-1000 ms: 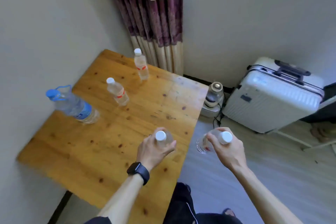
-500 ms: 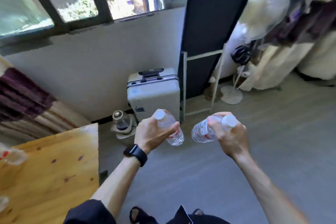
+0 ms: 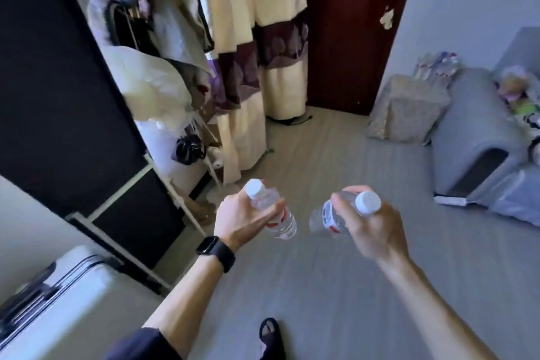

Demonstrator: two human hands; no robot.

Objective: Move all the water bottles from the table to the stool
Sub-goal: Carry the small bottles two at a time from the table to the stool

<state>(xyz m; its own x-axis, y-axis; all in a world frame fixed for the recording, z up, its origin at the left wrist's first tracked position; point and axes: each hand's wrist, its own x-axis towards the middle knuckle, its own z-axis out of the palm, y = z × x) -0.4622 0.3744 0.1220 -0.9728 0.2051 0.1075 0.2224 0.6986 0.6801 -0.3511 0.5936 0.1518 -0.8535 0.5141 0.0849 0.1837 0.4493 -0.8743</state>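
Note:
My left hand [image 3: 242, 218], with a black watch on the wrist, is shut on a small clear water bottle [image 3: 282, 221] with a white cap and red label, tilted cap toward me. My right hand [image 3: 371, 228] grips a second clear water bottle [image 3: 328, 215] of the same kind, also tilted, its white cap poking out between the fingers. Both bottles hang in the air above the grey floor, a short gap between them. The table and any stool are out of view.
A white suitcase [image 3: 58, 301] stands at the lower left. A black panel on a white frame [image 3: 58, 90] and hanging clothes [image 3: 163, 47] fill the left. A striped curtain [image 3: 257, 38], dark door [image 3: 350, 23], covered box [image 3: 406, 108] and grey sofa [image 3: 479, 137] lie ahead and right.
The view has swung to the right, away from the table and window, toward the door and sofa. Both hands have kept their bottles and carried them along in front of me.

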